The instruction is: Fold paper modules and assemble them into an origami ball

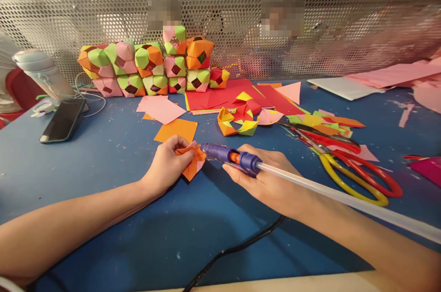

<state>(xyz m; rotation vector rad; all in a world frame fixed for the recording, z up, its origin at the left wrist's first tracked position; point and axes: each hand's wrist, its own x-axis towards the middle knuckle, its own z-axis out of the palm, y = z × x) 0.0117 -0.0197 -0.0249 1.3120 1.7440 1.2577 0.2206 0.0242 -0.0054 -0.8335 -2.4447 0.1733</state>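
In the middle of the blue table, my left hand (pixel 171 159) pinches a folded orange paper piece (pixel 193 163) with some pink on it. My right hand (pixel 267 177) is wrapped round a purple hot glue gun (pixel 220 151), its nozzle at the right edge of the folded paper. Whether the nozzle touches the paper I cannot tell. A long clear glue stick (pixel 330 191) sticks out of the gun's back over my right forearm. Just beyond my hands lie a flat orange sheet (pixel 177 130) and a partly joined ring of folded paper (pixel 237 119).
Folded paper balls (pixel 151 66) are stacked along the perforated metal screen (pixel 220 11). Scissors (pixel 354 163) and paper scraps (pixel 320 122) lie to the right, red sheets (pixel 223 96) behind. A phone (pixel 64 119) and bottle (pixel 43 73) stand left. A black cable (pixel 237 248) crosses the front.
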